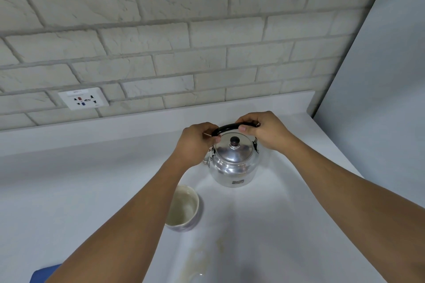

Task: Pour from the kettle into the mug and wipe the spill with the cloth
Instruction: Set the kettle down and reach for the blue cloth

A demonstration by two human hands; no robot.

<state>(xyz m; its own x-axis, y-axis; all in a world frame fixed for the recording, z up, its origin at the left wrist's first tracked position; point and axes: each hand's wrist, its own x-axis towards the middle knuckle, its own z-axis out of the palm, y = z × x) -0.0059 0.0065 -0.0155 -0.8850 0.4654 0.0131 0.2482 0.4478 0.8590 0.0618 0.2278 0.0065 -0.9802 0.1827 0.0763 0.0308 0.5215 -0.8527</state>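
A shiny metal kettle (233,164) with a lid and a dark knob stands on the white counter (69,190) near the back wall. Its black handle arches over the lid. My left hand (197,141) grips the handle's left end and my right hand (262,131) grips its right end. A pale mug (186,209) holding liquid stands in front of the kettle, partly hidden by my left forearm. A faint wet spill (202,259) lies on the counter near the bottom edge. A blue cloth (43,274) shows at the lower left corner.
A pale brick wall (184,30) backs the counter, with a white power socket (84,99) at the left. A plain grey wall panel (379,99) closes the right side, just beyond the kettle.
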